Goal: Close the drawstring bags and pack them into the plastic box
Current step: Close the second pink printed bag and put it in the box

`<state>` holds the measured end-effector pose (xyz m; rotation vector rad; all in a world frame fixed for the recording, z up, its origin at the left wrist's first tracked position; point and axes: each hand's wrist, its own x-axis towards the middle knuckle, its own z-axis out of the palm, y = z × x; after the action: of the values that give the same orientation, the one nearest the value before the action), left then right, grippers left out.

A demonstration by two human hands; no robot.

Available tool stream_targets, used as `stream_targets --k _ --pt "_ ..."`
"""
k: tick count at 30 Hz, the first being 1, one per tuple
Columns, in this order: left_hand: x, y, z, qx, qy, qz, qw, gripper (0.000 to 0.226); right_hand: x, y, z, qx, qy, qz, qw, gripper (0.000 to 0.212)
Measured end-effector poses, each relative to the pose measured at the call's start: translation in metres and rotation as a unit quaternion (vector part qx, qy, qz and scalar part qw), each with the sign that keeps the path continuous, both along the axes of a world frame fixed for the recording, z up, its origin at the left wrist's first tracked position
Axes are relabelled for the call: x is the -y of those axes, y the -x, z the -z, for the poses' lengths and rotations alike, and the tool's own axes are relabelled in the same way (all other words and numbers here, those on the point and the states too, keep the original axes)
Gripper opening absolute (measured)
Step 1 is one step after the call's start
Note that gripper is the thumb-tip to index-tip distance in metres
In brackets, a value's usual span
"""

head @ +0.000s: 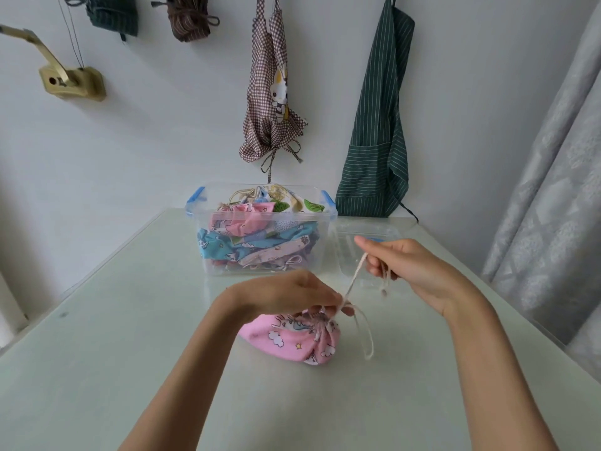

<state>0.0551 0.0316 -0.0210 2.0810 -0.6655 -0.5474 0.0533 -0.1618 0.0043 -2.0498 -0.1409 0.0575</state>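
Note:
A pink drawstring bag [289,340] with cloud and unicorn print lies on the pale table [130,336], its mouth gathered tight. My left hand [292,292] pinches the gathered neck from above. My right hand [403,260] is raised to the right and grips the cream drawstring [353,281], which runs taut down to the bag's neck. A loose loop of cord [366,333] hangs beside the bag. Behind stands the clear plastic box [208,255] with blue latches, piled with several closed printed bags [257,236].
The box's clear lid [364,232] lies flat to the right of the box, under my right hand. Two aprons [276,92] hang on the wall behind. A grey curtain [553,190] borders the table's right side.

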Motion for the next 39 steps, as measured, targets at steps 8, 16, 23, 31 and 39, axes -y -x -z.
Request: stream_targets --k 8,16,23,31,39 --pt "0.006 -0.003 0.016 -0.020 -0.014 -0.025 0.999 0.041 -0.026 -0.006 0.013 0.054 0.003 -0.063 0.997 0.038" --pt "-0.017 -0.010 0.007 -0.081 0.129 -0.071 0.986 0.040 -0.002 0.000 0.016 -0.076 0.115 -0.205 0.969 0.046" --pt "-0.024 -0.013 0.007 -0.103 0.133 -0.084 0.982 0.036 -0.005 -0.002 0.020 -0.037 0.101 -0.138 0.985 0.014" --pt "-0.023 -0.022 0.016 -0.175 0.278 -0.160 0.931 0.020 -0.003 0.012 -0.005 0.020 0.011 -0.100 0.995 0.008" --pt "-0.019 -0.018 0.010 -0.153 0.339 -0.231 0.899 0.014 -0.021 0.021 -0.009 0.009 0.120 -0.192 0.974 0.021"
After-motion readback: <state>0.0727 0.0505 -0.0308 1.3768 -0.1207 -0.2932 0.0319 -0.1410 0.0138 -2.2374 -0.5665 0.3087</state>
